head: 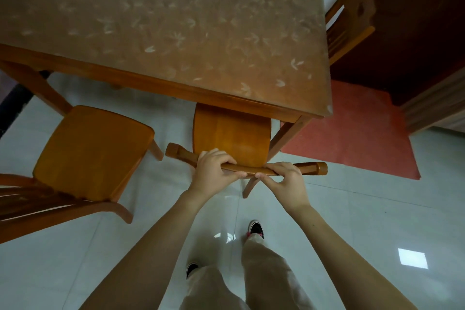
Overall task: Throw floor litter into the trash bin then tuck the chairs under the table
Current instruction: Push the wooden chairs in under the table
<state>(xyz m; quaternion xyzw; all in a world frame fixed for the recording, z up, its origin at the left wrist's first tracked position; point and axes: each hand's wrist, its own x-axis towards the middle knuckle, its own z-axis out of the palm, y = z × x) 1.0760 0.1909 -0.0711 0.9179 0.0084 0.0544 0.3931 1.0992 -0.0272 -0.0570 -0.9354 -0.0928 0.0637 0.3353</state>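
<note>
Head view is showing both hands working the middle chair, whose seat is sitting partly under the tabletop edge, close to the table's right-hand leg. The left hand is gripping the chair's curved top rail with fingers wrapped over it. The right hand is holding the same rail just beside it, thumb and fingers closing round the wood.

To do this step well, the push should be going straight and level toward the table, both hands pressing evenly so the chair is not twisting into that leg; sliding it along the glossy floor beats tilting it. A second chair at the left is standing well clear of the table and will need tucking afterwards. A third chair is standing at the right end, though this angle may be hiding how far in it sits. No litter or bin is showing.

No brand, label or writing is readable; the tabletop cover is carrying only a pale leaf pattern
</note>
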